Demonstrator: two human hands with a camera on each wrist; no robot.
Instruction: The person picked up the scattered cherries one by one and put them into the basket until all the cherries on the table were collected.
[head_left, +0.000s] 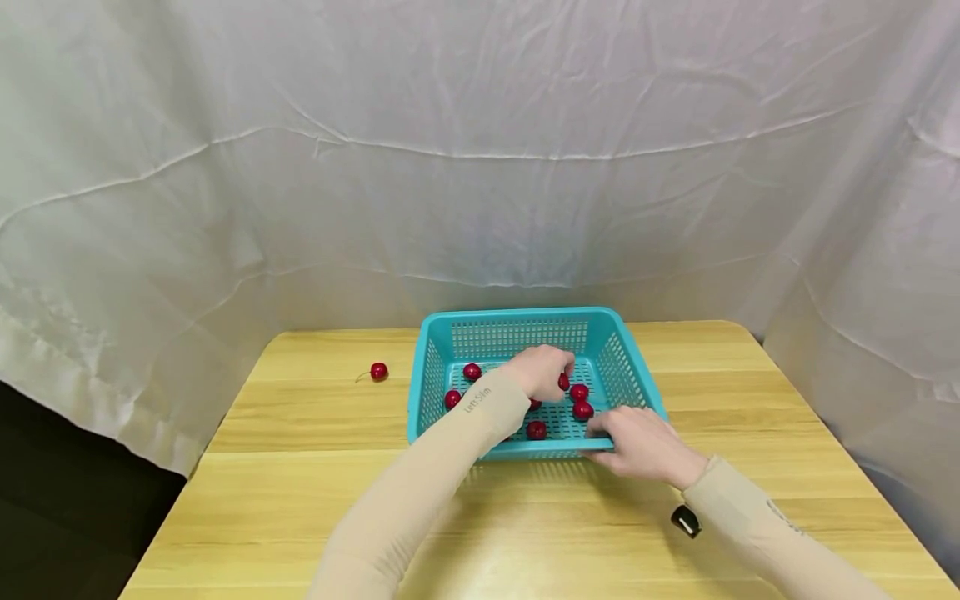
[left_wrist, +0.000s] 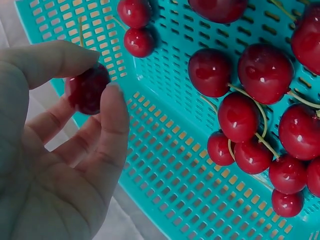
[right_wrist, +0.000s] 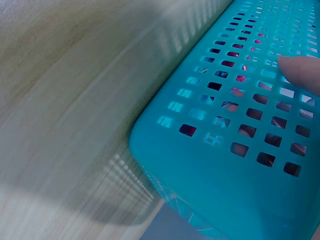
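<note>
A turquoise plastic basket (head_left: 517, 315) with slotted walls stands on the wooden table, with several red cherries (left_wrist: 265, 73) on its floor, some with green stems. Inside it, my left hand (head_left: 538, 372) pinches one dark red cherry (left_wrist: 86, 89) between thumb and fingertips, its stem pointing up in the left wrist view. Two more cherries (head_left: 581, 400) lie just to the right of that hand. At the front right of the basket, my right hand (head_left: 641, 442) grips the rim. One digit (right_wrist: 302, 72) lies along the outer wall, while fingers show through the slots from inside.
A single cherry (head_left: 378, 372) with a stem lies on the table (head_left: 315, 417), left of the basket. Pale cloth (head_left: 495, 208) hangs behind and at both sides. A small black device (head_left: 686, 521) sits at my right wrist.
</note>
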